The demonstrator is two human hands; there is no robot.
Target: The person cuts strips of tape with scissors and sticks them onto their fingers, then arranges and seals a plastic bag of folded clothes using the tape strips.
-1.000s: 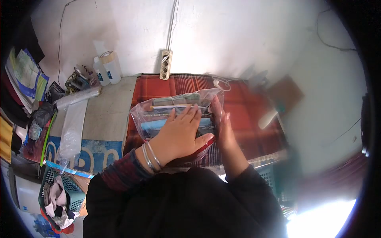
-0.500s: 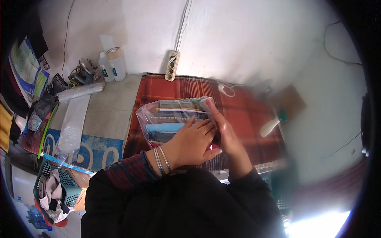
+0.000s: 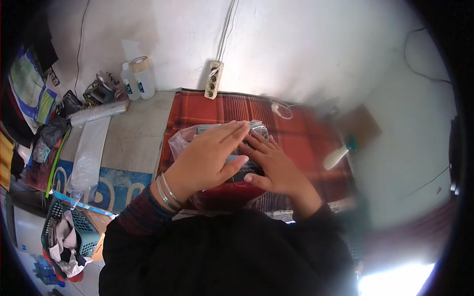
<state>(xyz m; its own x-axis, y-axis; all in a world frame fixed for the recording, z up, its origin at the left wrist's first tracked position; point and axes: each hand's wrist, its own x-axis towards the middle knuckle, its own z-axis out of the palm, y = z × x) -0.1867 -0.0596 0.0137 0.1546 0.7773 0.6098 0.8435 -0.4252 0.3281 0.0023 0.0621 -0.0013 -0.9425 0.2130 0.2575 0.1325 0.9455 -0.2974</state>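
Clear bag (image 3: 179,141) of folded garments (image 3: 222,194), under two flat hands.
We record: left hand (image 3: 210,155) open, fingers straight, above the bag, contact uncertain; right hand (image 3: 274,167) open, fingers spread, touching the bag's right side. Bare plaid cover (image 3: 308,160) extends right of the bag. Hands hide most contents from us.

This is looking like a laundry corner, in a home or a small shop, which one being hard to tell: plaid cloth (image 3: 306,172) is covering part of the table (image 3: 136,133), clothes (image 3: 63,237) are filling a green basket (image 3: 89,241), what seems an iron (image 3: 104,93) is standing near bottles (image 3: 144,85), and folded clothes (image 3: 245,174) are lying in a clear bag (image 3: 181,142).
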